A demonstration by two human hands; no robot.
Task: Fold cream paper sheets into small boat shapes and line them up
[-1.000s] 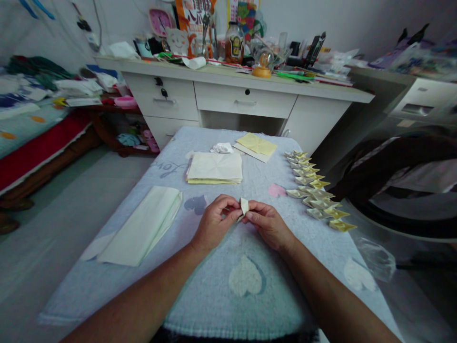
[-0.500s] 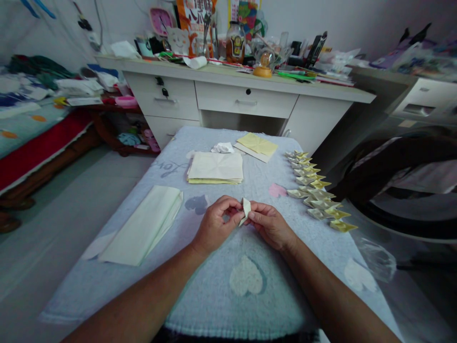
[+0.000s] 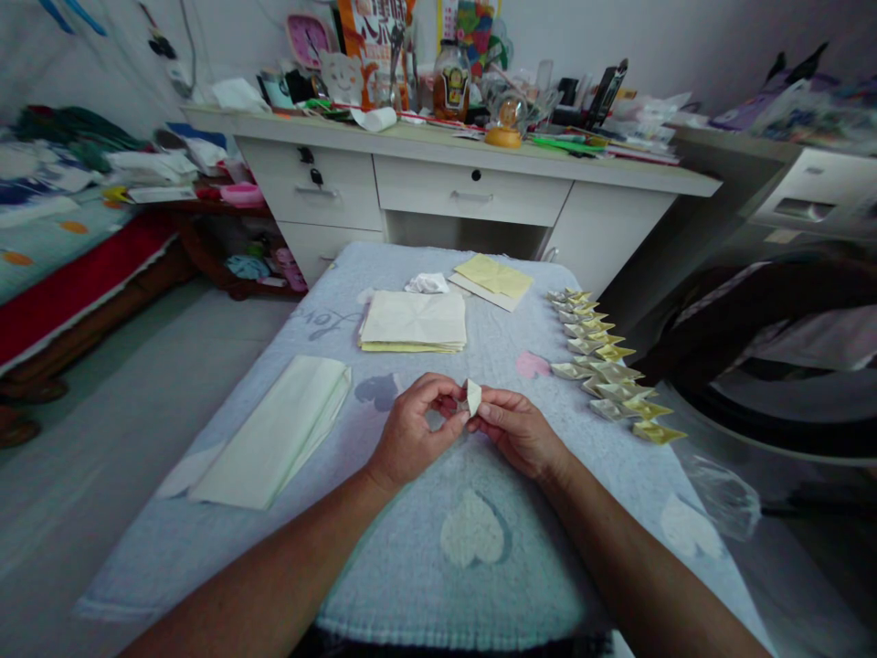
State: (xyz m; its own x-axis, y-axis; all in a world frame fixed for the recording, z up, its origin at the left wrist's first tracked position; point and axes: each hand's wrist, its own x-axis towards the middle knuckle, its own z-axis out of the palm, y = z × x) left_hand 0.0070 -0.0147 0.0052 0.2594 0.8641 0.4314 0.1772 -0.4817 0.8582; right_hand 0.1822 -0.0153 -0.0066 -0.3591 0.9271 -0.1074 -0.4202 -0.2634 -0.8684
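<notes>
A small folded piece of pale paper [image 3: 472, 398] is pinched between my two hands above the middle of the cloth. My left hand [image 3: 419, 422] grips its left side with thumb and fingers. From the right, my right hand [image 3: 519, 426] holds the other side, thumb in front and fingers behind. Part of the paper is hidden by the fingers. Beyond my hands lies a stack of white and yellow paper sheets [image 3: 413, 318]. To the right, several folded paper boats [image 3: 617, 391], white and yellow, stand in a row.
The table wears a blue cloth [image 3: 472, 539] with heart patterns. Folded pale sheets [image 3: 274, 434] lie at left. Crumpled white paper [image 3: 427, 283] and yellow paper [image 3: 494, 276] lie at the back. A cluttered desk [image 3: 438, 137] stands behind, a washing machine [image 3: 801, 210] at right.
The folded paper has turned a little and looks shorter and wider between my fingers. My left thumb has shifted slightly to the right; both hands stay in nearly the same place.
</notes>
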